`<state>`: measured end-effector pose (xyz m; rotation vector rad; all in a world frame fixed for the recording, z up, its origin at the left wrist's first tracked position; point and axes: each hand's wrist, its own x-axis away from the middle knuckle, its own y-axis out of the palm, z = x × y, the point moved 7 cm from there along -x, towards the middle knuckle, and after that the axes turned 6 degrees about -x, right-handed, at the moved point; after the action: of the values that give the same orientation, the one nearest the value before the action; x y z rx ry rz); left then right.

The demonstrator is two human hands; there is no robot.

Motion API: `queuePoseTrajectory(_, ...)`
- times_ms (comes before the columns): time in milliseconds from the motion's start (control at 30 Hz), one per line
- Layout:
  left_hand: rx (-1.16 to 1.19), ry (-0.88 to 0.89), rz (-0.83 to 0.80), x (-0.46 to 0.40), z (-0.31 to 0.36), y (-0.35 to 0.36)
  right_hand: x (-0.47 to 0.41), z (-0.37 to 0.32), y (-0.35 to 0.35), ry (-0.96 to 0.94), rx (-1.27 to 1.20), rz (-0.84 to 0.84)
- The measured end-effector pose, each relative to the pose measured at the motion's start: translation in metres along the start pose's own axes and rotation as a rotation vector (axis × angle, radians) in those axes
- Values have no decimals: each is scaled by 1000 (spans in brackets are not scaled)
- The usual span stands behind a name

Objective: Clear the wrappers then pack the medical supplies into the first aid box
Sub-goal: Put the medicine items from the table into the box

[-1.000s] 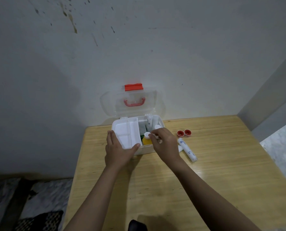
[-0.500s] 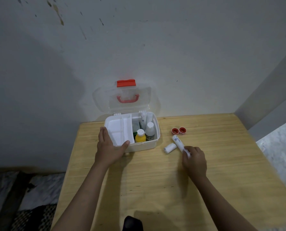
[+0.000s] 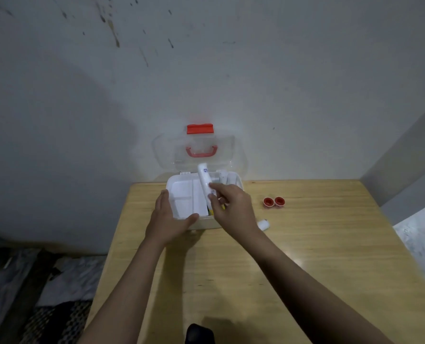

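The white first aid box [image 3: 179, 181] stands open at the table's far edge, its clear lid [image 3: 194, 150] with red handle and latch leaning against the wall. A white divided tray [image 3: 185, 197] fills its left half. My left hand [image 3: 168, 219] grips the box's front left corner. My right hand [image 3: 231, 207] holds a white tube [image 3: 204, 178] tilted upright over the box's right compartment, hiding most of the bottles inside. A small white roll [image 3: 264, 224] lies on the table just right of the box. Two red-rimmed tape rolls [image 3: 273, 202] sit further right.
The wooden table [image 3: 305, 244] stands against a stained grey wall, with a corner at the right. Dark patterned fabric [image 3: 55, 319] lies on the floor to the left. A dark object [image 3: 199, 333] shows at the bottom edge.
My right hand left the box, picked the white tube off the table to the right, and carried it back over the box. My left hand stayed on the box's corner.
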<state>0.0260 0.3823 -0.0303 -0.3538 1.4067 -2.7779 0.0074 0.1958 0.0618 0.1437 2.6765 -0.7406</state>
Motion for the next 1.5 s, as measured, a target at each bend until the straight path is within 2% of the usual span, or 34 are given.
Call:
queuePoseTrajectory(100, -35, 40, -21, 2, -1, -5, -19, 5, 31, 103, 133, -154)
queuePoseTrajectory(200, -76, 84, -44, 2, -2, -9, -34, 11, 53, 144, 376, -296)
queuePoseTrajectory(367, -81, 97, -54, 1, -6, -9, -39, 6, 78, 13, 696, -409)
queuePoseTrajectory(467, -81, 108, -38, 0, -7, -8, -35, 10, 84, -57, 776, -451)
queuePoseTrajectory(567, -81, 115, -21, -1, -8, -6, -28, 9, 67, -107, 610, -277)
queuePoseTrajectory(667, -64, 123, -20, -1, -10, -3, -10, 15, 23, -179, 419, 81)
queuePoseTrajectory(767, -51, 148, -22, -1, -11, -2, 17, 47, -25, -99, 358, 297)
queuePoseTrajectory(867, -46, 150, -39, -2, -11, 0, 42, 96, -51, 97, 441, 274)
queuePoseTrajectory(967, -50, 155, -55, -4, -13, 2, 55, 140, -48, 333, 589, -2)
queuePoseTrajectory(1033, -48, 157, -60, -5, -14, 3, 61, 154, -37, 390, 680, -191)
queuePoseTrajectory(1100, -42, 160, -64, -6, -15, 4, 65, 158, -29, 406, 675, -252)
queuePoseTrajectory(1167, -34, 163, -67, -5, -15, 5, 66, 158, -28, 416, 635, -191)
queuePoseTrajectory(1267, -19, 174, -62, -5, -16, 5, 68, 144, -38, 389, 479, 18)
queuePoseTrajectory(1367, -12, 177, -60, -5, -16, 6, 62, 106, -50, 233, 356, 251)
queuePoseTrajectory(1433, -7, 181, -62, -6, -17, 6, 51, 69, -48, 75, 352, 306)
queuePoseTrajectory(1500, 3, 189, -68, -5, -16, 6, 35, 32, -35, -50, 349, 261)
